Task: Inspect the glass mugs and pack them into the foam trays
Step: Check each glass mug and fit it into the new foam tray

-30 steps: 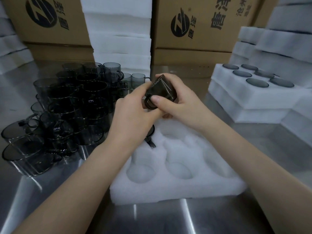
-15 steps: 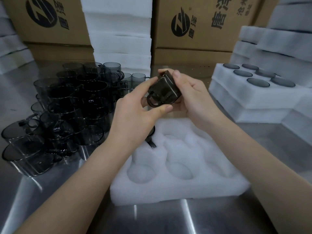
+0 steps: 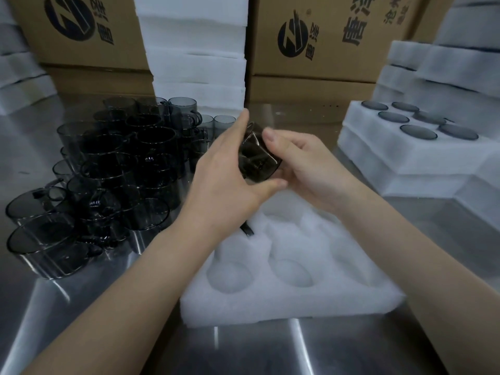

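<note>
**Steel bench, with one mug held in both hands over an open foam tray**

Polished steel forms the bench [image 3: 270,347] on which all items stand. At centre, a dark smoked glass mug [image 3: 257,158] is held tilted in the air between both hands, above the rear of the foam tray [image 3: 292,301].

The left hand [image 3: 224,171] closes its grip round the mug from the left. Its thumb lies under the lower edge and its fingers reach over the far side. The right hand [image 3: 305,169] grips the mug from the right, with the thumb pressed on the upper face and the fingers curled behind. The mug's handle cannot be made out.

The white tray lies directly below the hands, and its three near pockets are unfilled. A dark mug part [image 3: 247,231] projects from the rear-left pocket, mostly hidden by the left wrist.

A dense cluster of loose mugs [image 3: 108,171], some stacked, stands on the bench to the left of the tray. To the right, well apart, a filled tray [image 3: 405,158] rests on further foam blocks. It holds six packed mugs [image 3: 418,131], which show only as dark discs.

A stack of foam slabs [image 3: 197,55] rises behind the hands, with printed cardboard boxes [image 3: 324,36] on either side of it. More foam pieces are piled at the far right.
</note>
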Available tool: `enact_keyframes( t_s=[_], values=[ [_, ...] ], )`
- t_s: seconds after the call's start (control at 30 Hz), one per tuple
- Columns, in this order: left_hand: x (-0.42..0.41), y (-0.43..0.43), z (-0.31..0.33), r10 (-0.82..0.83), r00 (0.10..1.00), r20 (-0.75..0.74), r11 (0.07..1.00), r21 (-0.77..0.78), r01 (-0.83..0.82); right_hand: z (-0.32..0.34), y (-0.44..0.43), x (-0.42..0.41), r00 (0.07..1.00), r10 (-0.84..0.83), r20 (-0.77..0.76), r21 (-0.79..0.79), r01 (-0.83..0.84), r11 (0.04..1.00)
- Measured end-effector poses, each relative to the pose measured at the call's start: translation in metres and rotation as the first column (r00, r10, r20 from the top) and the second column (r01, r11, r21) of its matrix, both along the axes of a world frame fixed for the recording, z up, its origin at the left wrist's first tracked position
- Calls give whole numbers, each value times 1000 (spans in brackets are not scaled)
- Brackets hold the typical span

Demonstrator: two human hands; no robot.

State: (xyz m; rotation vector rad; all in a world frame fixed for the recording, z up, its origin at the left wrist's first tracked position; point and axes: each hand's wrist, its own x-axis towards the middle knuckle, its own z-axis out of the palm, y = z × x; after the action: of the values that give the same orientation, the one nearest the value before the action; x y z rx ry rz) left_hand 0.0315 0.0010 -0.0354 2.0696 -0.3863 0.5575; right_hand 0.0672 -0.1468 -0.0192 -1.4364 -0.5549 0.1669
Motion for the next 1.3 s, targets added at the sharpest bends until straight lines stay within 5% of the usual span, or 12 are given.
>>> enact_keyframes(
  t_s=[0.2, 0.47, 0.77, 1.17, 1.3],
  values=[
    [-10, -4, 4, -132, 987, 96, 989, 76, 124, 6, -3, 1, 985, -155, -69, 29, 158, 987],
    [-9, -4, 12, -114, 989, 93, 987, 123, 102, 5, -8, 4, 872, 322, -368, 163, -281, 946],
    [-5, -2, 3, -76, 995, 59, 996, 41, 73, 4, -9, 4, 980, 147, -133, 113, -132, 985],
    [-4, -3, 1, -173, 975, 143, 970, 196, 143, 3, -6, 3, 996, -9, -87, 191, 26, 981],
    [-1, -2, -2, -68, 980, 188, 974, 227, 24, 3, -5, 6, 994, -61, -93, 95, 70, 993]
  ],
)
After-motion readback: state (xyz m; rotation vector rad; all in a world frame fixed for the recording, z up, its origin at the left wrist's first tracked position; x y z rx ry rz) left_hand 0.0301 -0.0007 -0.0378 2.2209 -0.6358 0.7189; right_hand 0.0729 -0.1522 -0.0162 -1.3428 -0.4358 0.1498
